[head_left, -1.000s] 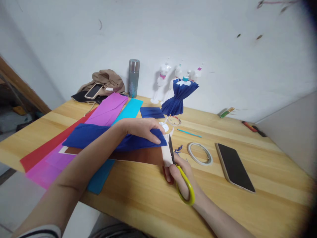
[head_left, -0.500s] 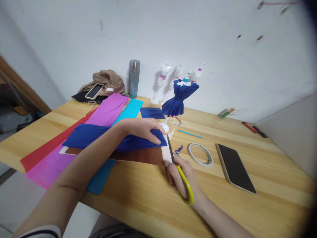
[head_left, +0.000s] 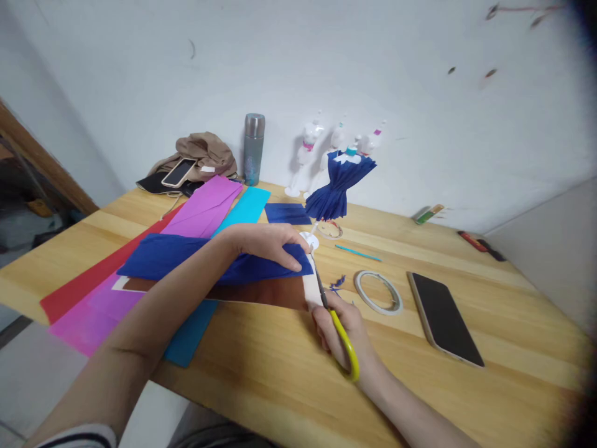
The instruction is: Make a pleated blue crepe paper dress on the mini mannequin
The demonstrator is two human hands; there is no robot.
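My left hand (head_left: 268, 242) lies over a folded piece of dark blue crepe paper (head_left: 163, 255), gripping its right end with the thumb extended on top. Beneath the paper lies a brown sheet with white edges (head_left: 265, 292); its white right end sticks out past the blue. In my right hand (head_left: 342, 317) are scissors with yellow handles (head_left: 347, 348). Their dark blades run along the white end, close beside the left fingertips. Just beyond stands a small white dress form wearing a pleated blue paper dress (head_left: 338, 186).
Pink paper (head_left: 208, 205), red paper (head_left: 69, 289) and turquoise paper (head_left: 245, 208) lie left. Behind are a flask (head_left: 254, 149), a phone (head_left: 178, 173) on brown cloth and more white dress forms (head_left: 310, 140). Rightward lie a tape roll (head_left: 377, 292), blue stick (head_left: 358, 252) and dark-screened tablet (head_left: 445, 317).
The scissors have shifted slightly left, with the blades further along the white edge. A curled white strip beyond the blades no longer shows. My left hand stays in place.
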